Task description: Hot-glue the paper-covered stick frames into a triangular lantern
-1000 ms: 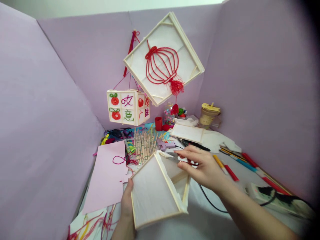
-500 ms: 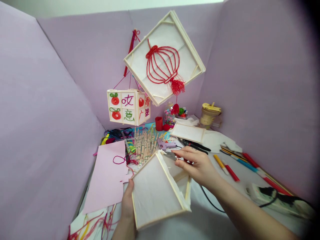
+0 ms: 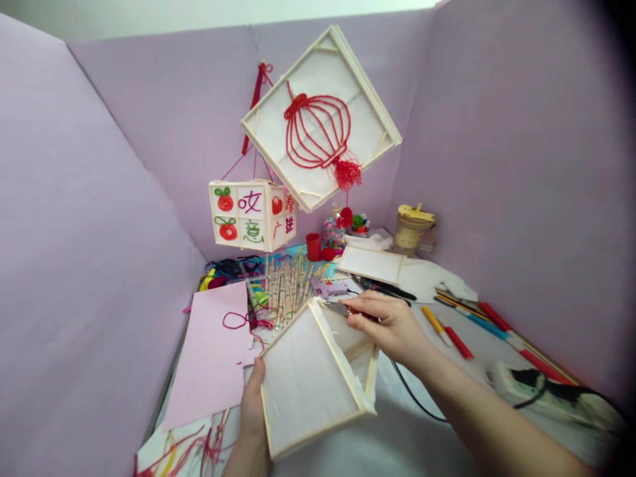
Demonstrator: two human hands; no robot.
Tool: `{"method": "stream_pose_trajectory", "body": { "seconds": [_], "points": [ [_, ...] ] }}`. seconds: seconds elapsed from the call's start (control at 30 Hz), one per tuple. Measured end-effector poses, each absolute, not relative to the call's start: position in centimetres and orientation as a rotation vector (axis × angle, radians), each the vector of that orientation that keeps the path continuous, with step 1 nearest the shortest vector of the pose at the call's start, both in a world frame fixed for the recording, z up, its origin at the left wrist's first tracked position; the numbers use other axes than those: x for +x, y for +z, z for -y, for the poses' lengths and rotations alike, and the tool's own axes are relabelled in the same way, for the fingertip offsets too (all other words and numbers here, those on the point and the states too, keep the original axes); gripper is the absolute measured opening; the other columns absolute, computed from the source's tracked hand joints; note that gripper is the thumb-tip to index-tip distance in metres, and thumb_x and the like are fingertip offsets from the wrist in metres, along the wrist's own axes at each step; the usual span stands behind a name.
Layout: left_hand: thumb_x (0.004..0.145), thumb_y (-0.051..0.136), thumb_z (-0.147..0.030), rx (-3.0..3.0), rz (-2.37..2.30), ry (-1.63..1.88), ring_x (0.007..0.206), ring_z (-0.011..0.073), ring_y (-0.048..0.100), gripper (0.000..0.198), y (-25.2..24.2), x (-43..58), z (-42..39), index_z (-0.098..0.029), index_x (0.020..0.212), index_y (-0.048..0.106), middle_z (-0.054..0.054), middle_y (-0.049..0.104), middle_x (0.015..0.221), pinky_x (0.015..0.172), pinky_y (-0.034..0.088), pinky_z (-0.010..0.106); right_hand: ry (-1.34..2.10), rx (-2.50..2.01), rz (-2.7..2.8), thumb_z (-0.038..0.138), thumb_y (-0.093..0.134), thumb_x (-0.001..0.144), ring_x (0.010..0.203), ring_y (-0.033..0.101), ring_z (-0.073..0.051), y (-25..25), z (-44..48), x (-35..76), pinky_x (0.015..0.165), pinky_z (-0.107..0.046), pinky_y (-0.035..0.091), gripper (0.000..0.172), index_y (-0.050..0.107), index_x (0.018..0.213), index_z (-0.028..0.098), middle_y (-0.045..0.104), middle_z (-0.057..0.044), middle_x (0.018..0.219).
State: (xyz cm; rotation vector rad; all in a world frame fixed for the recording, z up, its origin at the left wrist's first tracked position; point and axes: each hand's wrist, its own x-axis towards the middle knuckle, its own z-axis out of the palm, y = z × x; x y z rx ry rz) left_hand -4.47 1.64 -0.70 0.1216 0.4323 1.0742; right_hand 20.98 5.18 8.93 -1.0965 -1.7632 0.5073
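A wooden-framed box with white covering (image 3: 311, 381) is tilted in front of me. My left hand (image 3: 254, 397) grips its left edge, thumb on the near face and the other fingers hidden behind. In my right hand (image 3: 390, 324) is a small metal-bladed tool with a dark red handle (image 3: 365, 315), held between thumb and fingers. Its blade points left, at the box's top corner, where loose white material sticks up. Whether the blade touches the material is hard to tell. The box's right side shows an opening between the sticks.
A framed panel with a red yarn lantern (image 3: 320, 129) hangs above, beside a decorated box lantern (image 3: 241, 215). Behind my hands lie patterned sticks (image 3: 288, 285), a purple glue gun (image 3: 330, 286) and black-handled pliers (image 3: 387, 288). Pink paper (image 3: 213, 358) lies left; markers (image 3: 457, 341) and a power strip (image 3: 546, 391) lie right.
The whole view has shifted slightly, with the hanging pieces now a little further left. The right hand's tool shows more clearly at the box's top corner. Both grips stay the same.
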Motion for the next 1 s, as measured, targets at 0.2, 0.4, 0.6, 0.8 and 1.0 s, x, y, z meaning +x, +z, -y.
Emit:
{"method": "stream_pose_trajectory", "body": {
  "seconds": [0.2,0.4,0.6,0.8,1.0],
  "points": [
    [0.096,0.013,-0.043,0.139,-0.398,1.034,0.111,0.0316,0.063,0.066,0.1,-4.2,-1.6,-0.009,0.130,0.058,0.019,0.072,0.104,0.105,0.041,0.046,0.524,-1.089,1.713,0.028,0.061,0.085,0.071,0.068,-0.018,9.0,-5.0,20.6,0.065,-0.029,0.055,0.019,0.077,0.095,0.023,0.073,-0.006,0.079],
    [0.096,0.016,-0.041,0.172,-0.360,1.033,0.114,0.0317,0.062,0.062,-0.3,-4.5,-1.7,-0.010,0.129,0.059,0.018,0.072,0.105,0.107,0.038,0.046,0.536,-1.131,1.729,0.031,0.062,0.083,0.064,0.065,-0.017,9.6,-4.9,21.2,0.055,-0.026,0.052,0.022,0.076,0.097,0.021,0.073,-0.007,0.081],
    [0.096,0.015,-0.041,0.211,-0.286,1.011,0.115,0.0314,0.061,0.062,-0.4,-4.6,-1.8,-0.010,0.132,0.056,0.018,0.070,0.109,0.109,0.036,0.047,0.485,-1.140,1.796,0.028,0.064,0.082,0.061,0.062,-0.014,9.9,-4.2,21.4,0.053,-0.024,0.050,0.023,0.076,0.101,0.021,0.072,-0.007,0.085],
    [0.097,0.020,-0.040,0.178,-0.354,1.041,0.114,0.0308,0.062,0.058,-1.2,-4.8,-1.6,-0.012,0.131,0.057,0.017,0.070,0.110,0.108,0.037,0.045,0.513,-1.141,1.769,0.027,0.061,0.084,0.066,0.064,-0.015,9.5,-4.5,20.7,0.056,-0.025,0.051,0.024,0.075,0.102,0.021,0.072,-0.008,0.085],
    [0.098,0.020,-0.039,0.135,-0.413,1.059,0.113,0.0310,0.062,0.058,-1.0,-4.7,-1.5,-0.010,0.129,0.059,0.017,0.072,0.106,0.108,0.038,0.045,0.543,-1.118,1.748,0.026,0.062,0.083,0.071,0.066,-0.018,9.2,-4.9,20.6,0.059,-0.027,0.051,0.023,0.076,0.101,0.020,0.072,-0.008,0.085]
  ]
}}
